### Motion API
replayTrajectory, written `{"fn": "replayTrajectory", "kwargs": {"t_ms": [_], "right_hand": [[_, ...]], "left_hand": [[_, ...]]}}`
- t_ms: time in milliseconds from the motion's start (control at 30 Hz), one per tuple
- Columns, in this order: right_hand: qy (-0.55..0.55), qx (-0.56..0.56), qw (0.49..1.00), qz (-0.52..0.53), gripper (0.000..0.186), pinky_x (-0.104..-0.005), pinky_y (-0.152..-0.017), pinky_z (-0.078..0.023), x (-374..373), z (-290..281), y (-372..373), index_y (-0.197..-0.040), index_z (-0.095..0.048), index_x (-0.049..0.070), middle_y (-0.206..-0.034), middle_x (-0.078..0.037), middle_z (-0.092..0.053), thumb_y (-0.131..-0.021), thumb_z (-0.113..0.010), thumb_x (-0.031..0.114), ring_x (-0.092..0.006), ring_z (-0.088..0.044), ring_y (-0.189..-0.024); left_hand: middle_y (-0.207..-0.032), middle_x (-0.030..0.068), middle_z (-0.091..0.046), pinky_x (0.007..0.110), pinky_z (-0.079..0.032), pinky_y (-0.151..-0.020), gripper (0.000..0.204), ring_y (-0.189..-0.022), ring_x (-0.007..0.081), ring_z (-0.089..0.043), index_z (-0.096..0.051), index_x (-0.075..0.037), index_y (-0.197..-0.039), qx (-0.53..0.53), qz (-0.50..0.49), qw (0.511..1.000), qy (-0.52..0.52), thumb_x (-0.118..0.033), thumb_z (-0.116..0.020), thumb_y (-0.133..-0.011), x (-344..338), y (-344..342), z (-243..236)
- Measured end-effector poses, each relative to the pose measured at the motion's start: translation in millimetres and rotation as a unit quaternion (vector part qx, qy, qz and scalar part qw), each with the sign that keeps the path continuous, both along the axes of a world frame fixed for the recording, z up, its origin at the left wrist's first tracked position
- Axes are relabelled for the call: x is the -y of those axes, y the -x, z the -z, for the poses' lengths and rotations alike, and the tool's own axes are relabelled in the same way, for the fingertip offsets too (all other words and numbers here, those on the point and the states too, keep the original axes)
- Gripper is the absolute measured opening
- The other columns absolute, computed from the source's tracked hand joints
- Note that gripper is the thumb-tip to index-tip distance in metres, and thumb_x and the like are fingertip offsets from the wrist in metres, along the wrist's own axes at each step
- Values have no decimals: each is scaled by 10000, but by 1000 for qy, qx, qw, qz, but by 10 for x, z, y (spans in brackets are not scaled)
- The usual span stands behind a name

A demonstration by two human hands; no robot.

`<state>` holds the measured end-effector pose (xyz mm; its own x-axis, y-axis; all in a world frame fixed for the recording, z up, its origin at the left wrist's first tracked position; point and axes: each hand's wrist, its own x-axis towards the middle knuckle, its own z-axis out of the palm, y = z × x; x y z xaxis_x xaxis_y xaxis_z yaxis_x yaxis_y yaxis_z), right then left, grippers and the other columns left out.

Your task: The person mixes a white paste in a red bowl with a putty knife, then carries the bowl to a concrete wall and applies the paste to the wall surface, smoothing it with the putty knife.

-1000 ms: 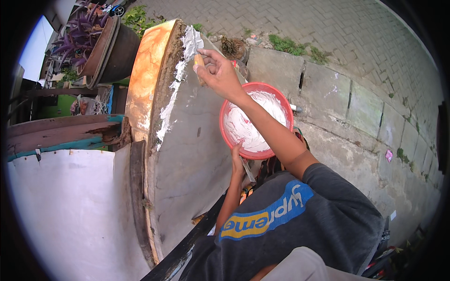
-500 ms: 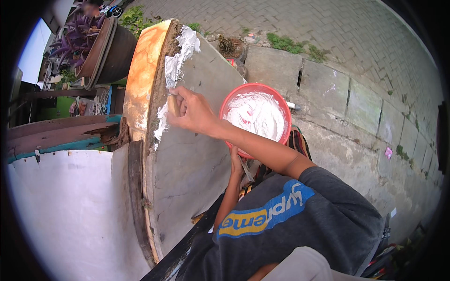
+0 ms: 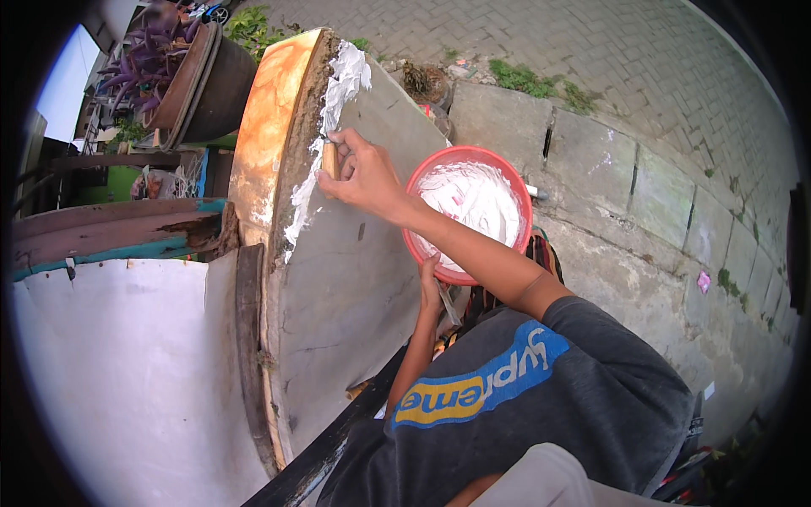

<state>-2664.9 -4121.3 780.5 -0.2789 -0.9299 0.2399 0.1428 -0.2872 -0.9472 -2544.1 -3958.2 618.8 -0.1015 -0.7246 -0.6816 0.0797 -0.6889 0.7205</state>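
Note:
My right hand [image 3: 368, 176] grips the wooden handle of a putty knife [image 3: 330, 159], its blade mostly hidden against the wall's edge. White paste [image 3: 342, 84] lies in a rough, uneven strip along that edge, above and below the tool. A red bucket [image 3: 527, 221], holding a lot of thick white paste [image 3: 473, 198], is held up by my left hand [image 3: 430, 272] at its near lower side. Those fingers are partly hidden beneath the rim. A flat grey strip [image 3: 449, 304] shows beside the left wrist; I cannot tell what it is.
The grey wall [image 3: 338, 296] has a crumbly brown edge and an orange-stained face [image 3: 270, 118]. A large plant pot [image 3: 215, 93] with purple leaves stands at the far left. White sheeting [image 3: 118, 355] hangs below it. Concrete slabs [image 3: 591, 165] and paving lie to the right.
My right hand and the putty knife have moved slightly farther up along the edge. White paste now shows more fully below the hand. The view has shifted a little; the bucket stays in my left hand.

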Motion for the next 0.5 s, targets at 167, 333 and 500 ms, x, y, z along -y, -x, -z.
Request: {"fn": "replayTrajectory", "kwargs": {"t_ms": [167,333,500], "right_hand": [[1,-51,998,-26,590,-292,-575,-509,-229,-30,-221,-1216,-529,-79,-826,-132,-641,-765,-807,181,-152,-632,-608],[27,-72,991,-107,580,-299,-574,-505,-655,-147,-87,-1265,-525,-34,-845,-123,-645,-779,-771,164,-147,-610,-608],[-143,-29,976,-164,440,-338,-681,-521,-1428,-177,1018,-1299,-564,0,-852,-150,-662,-907,-623,191,-159,-642,-762]], "left_hand": [[-1119,70,-602,318,-506,-811,503,-1013,166,-610,-526,-55,-1268,-14,-3,999,35,-475,-457,-1000,-36,-37,91],[-815,-41,-548,225,-352,-511,429,-605,56,-501,-546,-99,-1150,-7,10,997,79,-485,-449,-989,0,-70,53],[-1177,98,-543,311,-459,-826,603,-1039,162,-544,-441,2,-1367,-15,25,995,93,-485,-476,-1013,164,129,-21]]}}
